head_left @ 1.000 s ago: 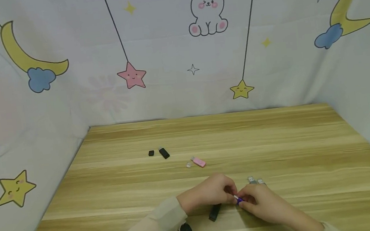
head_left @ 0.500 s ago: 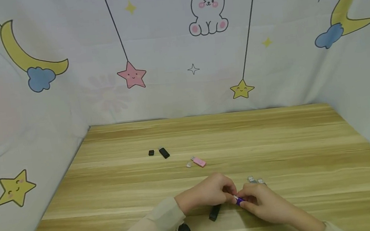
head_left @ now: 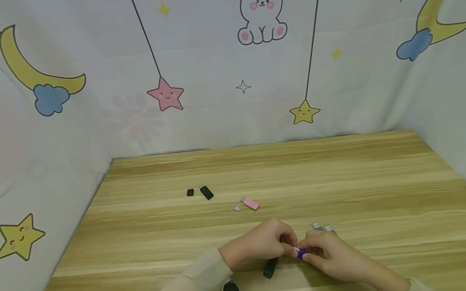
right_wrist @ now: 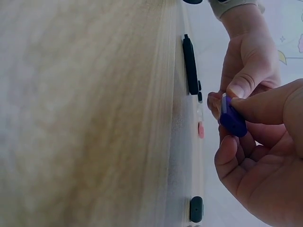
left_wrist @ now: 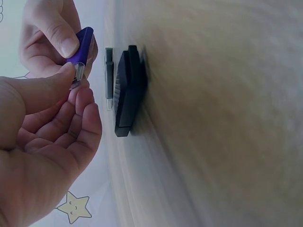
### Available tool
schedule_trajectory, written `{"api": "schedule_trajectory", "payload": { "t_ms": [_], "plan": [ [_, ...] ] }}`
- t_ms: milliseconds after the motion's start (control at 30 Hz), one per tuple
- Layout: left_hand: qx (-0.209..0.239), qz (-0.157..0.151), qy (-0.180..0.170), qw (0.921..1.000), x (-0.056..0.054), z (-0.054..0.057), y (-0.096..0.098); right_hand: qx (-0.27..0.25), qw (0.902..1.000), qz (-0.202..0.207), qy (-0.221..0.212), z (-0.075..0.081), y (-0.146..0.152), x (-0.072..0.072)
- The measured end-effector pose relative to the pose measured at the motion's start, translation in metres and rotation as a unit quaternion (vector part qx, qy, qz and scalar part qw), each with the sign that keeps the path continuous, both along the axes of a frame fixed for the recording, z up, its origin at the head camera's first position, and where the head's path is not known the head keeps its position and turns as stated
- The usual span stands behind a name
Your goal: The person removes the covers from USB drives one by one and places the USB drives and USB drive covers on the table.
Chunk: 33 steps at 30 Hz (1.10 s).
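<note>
Above the table, both hands meet at a purple USB stick (head_left: 301, 253). My right hand (head_left: 336, 254) grips its purple body between thumb and fingers. The thumb and fingertips of my left hand (head_left: 263, 242) pinch the clear cap (left_wrist: 77, 78) around the metal plug end, partly hidden by the fingertips. In the right wrist view, the purple body's rounded end faces the camera. A larger black stick (head_left: 270, 268) lies just below my left hand. Two grey USB sticks (head_left: 317, 226) lie behind my right hand, which covers part of them.
Farther back on the wooden table (head_left: 346, 171) lie a pink USB stick (head_left: 250, 203) with a small clear cap (head_left: 237, 207) beside it. To their left are a black USB stick (head_left: 206, 192) and its black cap (head_left: 190, 192). A printed cloth (head_left: 215, 62) hangs around the table.
Both hands stay almost in place around the purple USB stick. The left forearm shifts very slightly left, and a little more of the purple body shows.
</note>
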State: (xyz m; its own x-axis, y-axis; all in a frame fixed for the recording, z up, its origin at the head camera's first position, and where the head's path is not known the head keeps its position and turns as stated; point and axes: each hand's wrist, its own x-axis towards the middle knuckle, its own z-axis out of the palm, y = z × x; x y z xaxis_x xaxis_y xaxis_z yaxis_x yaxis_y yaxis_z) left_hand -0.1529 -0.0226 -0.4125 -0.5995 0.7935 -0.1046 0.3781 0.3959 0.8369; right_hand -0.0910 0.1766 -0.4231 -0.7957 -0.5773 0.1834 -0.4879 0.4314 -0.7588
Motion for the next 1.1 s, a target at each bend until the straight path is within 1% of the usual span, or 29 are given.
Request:
{"api": "schedule_trajectory", "payload": {
  "t_ms": [200, 433, 500, 667, 833, 1100],
  "plan": [
    [0.001, -0.001, -0.002, 1.0000, 0.0002, 0.0017, -0.0006, -0.010, 0.9999, 0.006, -0.005, -0.0013, -0.0001, -0.0003],
    [0.001, 0.001, -0.006, 1.0000, -0.0006, -0.0003, -0.0005, -0.010, 0.9995, 0.012, -0.028, 0.0002, 0.0009, -0.0002],
    [-0.001, -0.003, 0.002, 1.0000, -0.0007, 0.0002, -0.0006, -0.009, 0.9993, 0.013, -0.033, 0.0005, 0.0013, -0.0002],
    [-0.004, -0.009, 0.022, 0.9997, -0.0011, 0.0023, -0.0013, -0.006, 0.9996, 0.009, -0.027, 0.0005, 0.0021, -0.0008],
    [-0.005, -0.010, 0.023, 0.9997, -0.0018, 0.0025, -0.0017, -0.009, 0.9996, 0.013, -0.024, -0.0007, 0.0027, -0.0018],
    [-0.004, -0.024, 0.020, 0.9995, -0.0021, 0.0027, -0.0033, -0.017, 0.9990, 0.030, -0.030, -0.0015, 0.0034, -0.0024]
  ]
}}
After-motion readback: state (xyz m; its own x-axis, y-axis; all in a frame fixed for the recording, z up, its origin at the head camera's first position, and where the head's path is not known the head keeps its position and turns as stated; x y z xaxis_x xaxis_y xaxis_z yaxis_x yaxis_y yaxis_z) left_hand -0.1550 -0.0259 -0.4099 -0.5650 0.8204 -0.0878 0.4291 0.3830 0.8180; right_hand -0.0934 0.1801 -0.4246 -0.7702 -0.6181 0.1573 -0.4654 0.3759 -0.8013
